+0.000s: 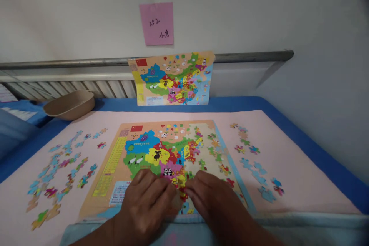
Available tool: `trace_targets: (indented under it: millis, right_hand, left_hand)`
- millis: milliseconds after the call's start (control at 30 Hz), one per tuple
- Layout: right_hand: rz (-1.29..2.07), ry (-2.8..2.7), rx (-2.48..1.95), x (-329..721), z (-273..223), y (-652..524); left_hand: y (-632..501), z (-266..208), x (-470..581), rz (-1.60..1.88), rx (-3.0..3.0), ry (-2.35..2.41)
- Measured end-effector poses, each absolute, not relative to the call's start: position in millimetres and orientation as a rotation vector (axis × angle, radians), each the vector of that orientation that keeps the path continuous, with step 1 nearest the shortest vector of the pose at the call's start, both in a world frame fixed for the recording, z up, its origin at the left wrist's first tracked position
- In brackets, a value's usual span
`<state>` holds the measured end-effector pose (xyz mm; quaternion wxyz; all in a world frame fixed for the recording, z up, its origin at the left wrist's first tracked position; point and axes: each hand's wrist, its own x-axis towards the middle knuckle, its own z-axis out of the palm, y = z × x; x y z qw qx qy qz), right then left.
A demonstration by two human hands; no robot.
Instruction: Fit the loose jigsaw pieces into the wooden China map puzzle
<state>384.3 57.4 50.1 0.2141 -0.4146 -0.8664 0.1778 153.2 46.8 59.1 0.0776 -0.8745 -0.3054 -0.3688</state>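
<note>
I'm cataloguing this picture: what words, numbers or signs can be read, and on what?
"252": pink note
"小", then an unclear character: same note
"中国地图": upright map sheet and puzzle board
"少儿": beneath that title on both
Too small or blurred: both maps' smaller print; paper at far left

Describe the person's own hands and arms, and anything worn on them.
The left hand and right hand are ungloved, with no ring, watch or bracelet visible. The left forearm and right forearm show no sleeves. Fine markings are too dim to tell.

Puzzle brd [211, 169] smooth cardbd.; rail [253, 57] dull mtl.
</note>
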Motion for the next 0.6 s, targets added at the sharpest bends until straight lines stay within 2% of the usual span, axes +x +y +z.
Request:
trace_targets:
  millis: [167, 333, 467, 600]
  right_hand:
    - [1.135, -1.974, -1.098, 376.5, 58.3, 49.2]
    - [1.502, -1.682, -1.138, 372.2, 64.7, 51.4]
    - [1.607, -1.603, -1.164, 373.4, 67.1, 54.5]
    - [1.394, -1.703, -1.247, 385.7, 70.1, 60.3]
  left_hand:
    - [40.6, 68.8, 157.6, -1.085, -2.546, -0.717]
    - [36.1, 72.2, 159.0, -1.019, -2.497, -0.712]
    - [32.9, 72.8, 161.0, -1.002, -2.504, -0.693]
    - [26.2, 69.6, 164.6, -1.001, -2.468, -0.684]
